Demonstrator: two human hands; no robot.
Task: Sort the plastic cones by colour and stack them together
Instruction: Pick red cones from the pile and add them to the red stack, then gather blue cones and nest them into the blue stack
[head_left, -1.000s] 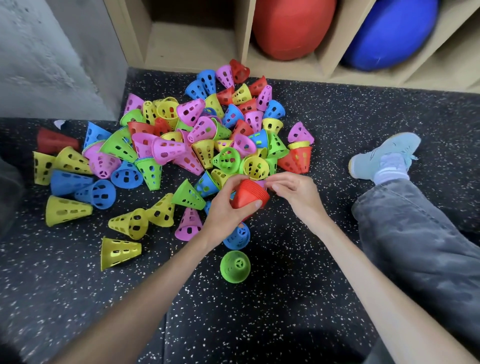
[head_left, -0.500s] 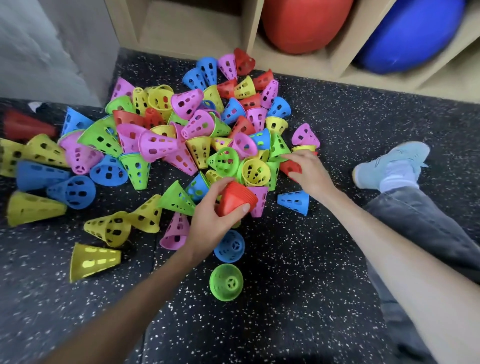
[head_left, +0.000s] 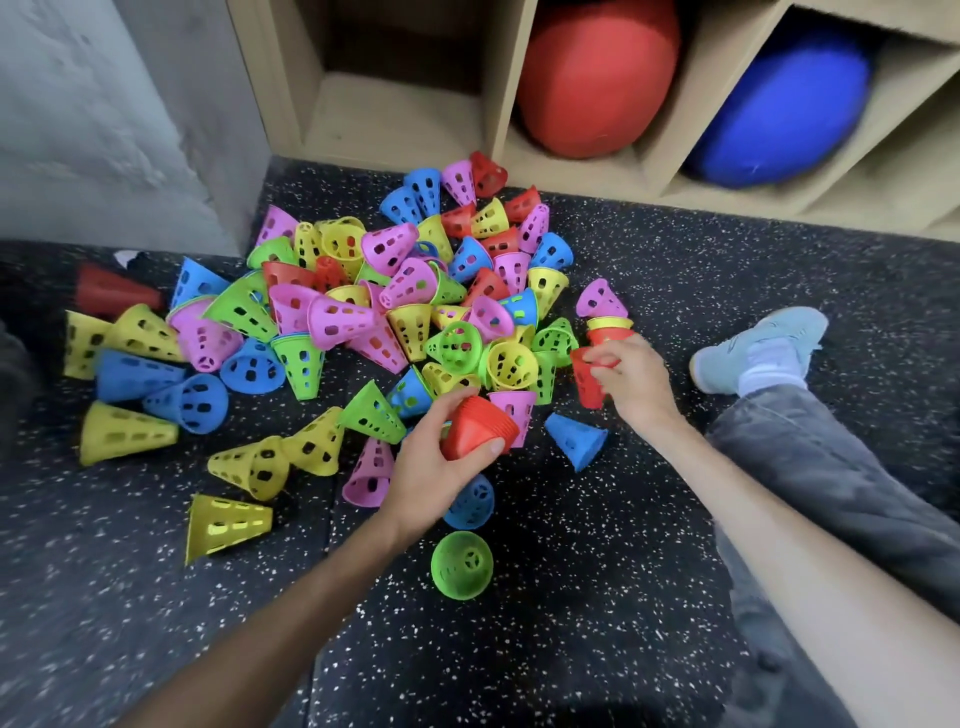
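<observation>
two hands are busy with red ones. my left hand (head_left: 441, 467) holds the red stack (head_left: 480, 428), just above the floor. my right hand (head_left: 631, 382) grips one more red cone (head_left: 587, 379) at the edge of the pile (head_left: 415, 296). next i think it must slide onto the stack. the floor (head_left: 571, 597) is black with white dots, and a wood shelf (head_left: 395, 119) holds a red ball (head_left: 597, 78) and a blue ball (head_left: 779, 104).

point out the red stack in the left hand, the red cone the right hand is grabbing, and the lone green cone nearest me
red stack (head_left: 475, 427): head view, on its side wall.
red cone (head_left: 586, 382): head view, on its side.
green cone (head_left: 461, 565): head view, inside its open mouth.
</observation>
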